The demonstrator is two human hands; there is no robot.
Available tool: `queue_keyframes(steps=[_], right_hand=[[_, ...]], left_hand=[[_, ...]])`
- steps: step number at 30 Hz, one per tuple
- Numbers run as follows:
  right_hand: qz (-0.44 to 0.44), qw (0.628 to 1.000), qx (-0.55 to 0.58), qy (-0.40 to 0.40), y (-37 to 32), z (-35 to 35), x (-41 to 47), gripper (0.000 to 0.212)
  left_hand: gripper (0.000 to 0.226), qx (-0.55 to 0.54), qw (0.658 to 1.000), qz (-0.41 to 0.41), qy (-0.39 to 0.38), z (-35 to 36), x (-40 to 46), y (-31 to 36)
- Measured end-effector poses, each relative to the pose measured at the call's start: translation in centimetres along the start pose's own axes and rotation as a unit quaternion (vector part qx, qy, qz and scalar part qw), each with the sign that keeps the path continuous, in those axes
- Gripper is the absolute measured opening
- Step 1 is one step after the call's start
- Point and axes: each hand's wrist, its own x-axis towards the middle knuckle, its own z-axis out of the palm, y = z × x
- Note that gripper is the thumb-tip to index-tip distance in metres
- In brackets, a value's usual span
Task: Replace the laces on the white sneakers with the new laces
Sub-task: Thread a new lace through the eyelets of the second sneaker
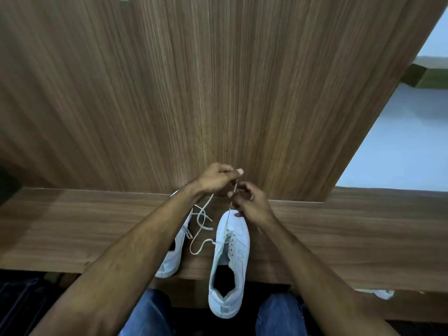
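Observation:
Two white sneakers lie on a wooden ledge (pixel 72 224), toes pointing away from me. The right sneaker (pixel 232 258) overhangs the ledge's near edge with its heel. The left sneaker (pixel 173 255) is partly hidden under my left forearm. A pale lace (pixel 201 224) loops loosely between the two shoes and runs into the right sneaker's lower eyelets. One strand rises taut from that shoe's toe area. My left hand (pixel 215 178) pinches the strand's top end above the toe. My right hand (pixel 249 202) grips the same strand lower down, just over the toe.
A tall wood-grain panel (pixel 218 81) rises right behind the ledge. To the right a pale floor (pixel 400 141) shows past the panel. My knees in blue jeans (pixel 150 314) sit below the ledge. A small white object (pixel 383 293) lies at the ledge's lower right.

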Motion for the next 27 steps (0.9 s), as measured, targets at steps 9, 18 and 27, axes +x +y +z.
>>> queue_keyframes(steps=[9, 18, 27], right_hand=[[0.19, 0.943, 0.193, 0.194, 4.0, -4.2, 0.1, 0.009], [0.031, 0.987, -0.147, 0.048, 6.4, -2.0, -0.6, 0.036], [-0.005, 0.945, -0.322, 0.051, 6.7, -3.0, -0.4, 0.02]], left_hand=[[0.037, 0.057, 0.997, -0.033, 0.043, -2.4, -1.4, -5.6], [0.031, 0.082, 0.996, -0.022, -0.004, 0.9, -2.7, -7.3], [0.035, 0.088, 0.995, -0.042, 0.019, 1.2, -2.9, -9.1]])
